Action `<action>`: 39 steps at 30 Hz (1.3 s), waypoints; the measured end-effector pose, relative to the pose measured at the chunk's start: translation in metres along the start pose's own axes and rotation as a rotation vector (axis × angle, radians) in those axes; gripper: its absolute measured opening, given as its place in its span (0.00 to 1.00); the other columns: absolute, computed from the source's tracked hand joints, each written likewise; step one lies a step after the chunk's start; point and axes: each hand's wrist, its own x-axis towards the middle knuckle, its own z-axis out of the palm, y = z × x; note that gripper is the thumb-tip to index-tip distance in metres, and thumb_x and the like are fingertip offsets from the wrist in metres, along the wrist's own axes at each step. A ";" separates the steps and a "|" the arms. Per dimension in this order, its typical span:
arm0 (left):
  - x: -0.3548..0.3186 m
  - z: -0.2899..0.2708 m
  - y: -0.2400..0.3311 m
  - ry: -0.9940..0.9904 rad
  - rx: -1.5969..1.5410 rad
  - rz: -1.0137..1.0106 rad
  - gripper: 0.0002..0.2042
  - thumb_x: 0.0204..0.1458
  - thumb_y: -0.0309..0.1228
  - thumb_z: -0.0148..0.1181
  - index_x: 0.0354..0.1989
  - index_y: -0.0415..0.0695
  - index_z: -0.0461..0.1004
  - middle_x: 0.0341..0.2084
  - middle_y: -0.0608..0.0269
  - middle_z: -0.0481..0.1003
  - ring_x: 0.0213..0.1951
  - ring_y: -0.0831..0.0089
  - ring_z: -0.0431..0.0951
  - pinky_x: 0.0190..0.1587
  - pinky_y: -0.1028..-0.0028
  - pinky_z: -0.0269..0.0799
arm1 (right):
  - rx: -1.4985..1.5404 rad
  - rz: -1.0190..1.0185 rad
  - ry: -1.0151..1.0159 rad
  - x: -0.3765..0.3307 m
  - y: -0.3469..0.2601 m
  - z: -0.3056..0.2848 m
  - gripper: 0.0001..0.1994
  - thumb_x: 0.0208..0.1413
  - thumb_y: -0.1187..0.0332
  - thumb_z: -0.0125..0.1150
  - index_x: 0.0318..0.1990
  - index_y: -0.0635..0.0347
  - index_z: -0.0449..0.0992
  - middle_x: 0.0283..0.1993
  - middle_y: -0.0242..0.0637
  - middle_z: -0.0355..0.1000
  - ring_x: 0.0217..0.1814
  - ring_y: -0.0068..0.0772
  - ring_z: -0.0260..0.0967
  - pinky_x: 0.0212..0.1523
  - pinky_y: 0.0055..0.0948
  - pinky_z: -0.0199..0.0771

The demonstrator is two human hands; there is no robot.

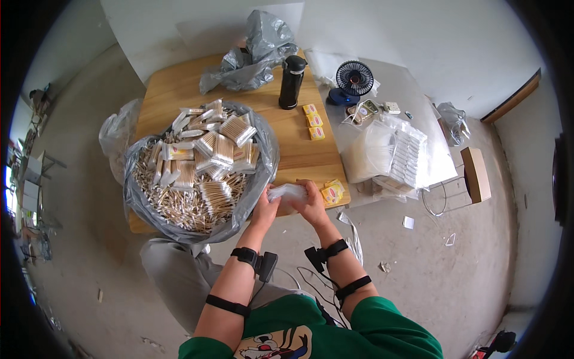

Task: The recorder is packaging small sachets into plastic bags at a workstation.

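At the near edge of the wooden table (299,164), a clear plastic bag (289,192) is stretched between my two hands. My left hand (265,208) grips its left side, fingers closed, and my right hand (311,205) pinches the other side. Just right of my right hand lie several loose yellow cards (332,192). Left of my left hand stands a wide container lined with a grey plastic bag (268,143). Loose cotton swabs (156,206) fill it, with clear-wrapped swab packs (222,149) heaped on top.
Farther back are a black thermos (292,84), small stacks of yellow cards (315,122) and a crumpled grey bag (248,66). A side table on the right bears a small fan (354,81) and stacked clear plastic bags (388,152). A cardboard box (475,175) is beyond it.
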 end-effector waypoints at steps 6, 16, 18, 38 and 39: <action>0.000 -0.003 -0.020 0.012 -0.268 -0.117 0.16 0.50 0.23 0.55 0.47 0.39 0.63 0.38 0.63 0.68 0.42 0.75 0.68 0.49 0.75 0.63 | -0.017 -0.023 0.010 -0.023 -0.021 0.007 0.31 0.36 0.73 0.68 0.51 0.62 0.62 0.45 0.46 0.68 0.49 0.43 0.68 0.51 0.34 0.69; -0.026 -0.006 0.052 -0.027 -0.397 -0.148 0.16 0.53 0.34 0.59 0.46 0.39 0.66 0.41 0.60 0.70 0.44 0.75 0.68 0.48 0.74 0.62 | 0.647 0.317 0.017 -0.025 -0.047 -0.013 0.22 0.41 0.79 0.66 0.46 0.60 0.65 0.37 0.31 0.67 0.40 0.23 0.66 0.39 0.23 0.68; -0.026 0.000 0.057 -0.040 -0.216 0.015 0.17 0.53 0.39 0.60 0.43 0.39 0.68 0.37 0.61 0.72 0.39 0.75 0.70 0.43 0.74 0.65 | 0.663 0.314 0.036 -0.029 -0.051 -0.014 0.22 0.42 0.79 0.67 0.45 0.59 0.65 0.36 0.30 0.67 0.40 0.22 0.66 0.39 0.22 0.68; -0.003 0.041 0.139 -0.349 0.192 0.373 0.10 0.57 0.26 0.50 0.46 0.38 0.67 0.36 0.58 0.74 0.40 0.71 0.75 0.41 0.73 0.71 | -0.387 0.206 -0.021 -0.010 -0.096 -0.218 0.29 0.41 0.76 0.62 0.54 0.52 0.61 0.41 0.55 0.72 0.49 0.57 0.68 0.47 0.43 0.67; 0.001 0.048 0.148 -0.336 0.287 0.525 0.12 0.55 0.23 0.50 0.48 0.38 0.67 0.40 0.54 0.73 0.43 0.65 0.75 0.45 0.70 0.71 | -0.388 0.200 -0.027 -0.009 -0.095 -0.217 0.29 0.41 0.76 0.62 0.54 0.52 0.61 0.41 0.55 0.72 0.49 0.57 0.68 0.47 0.43 0.67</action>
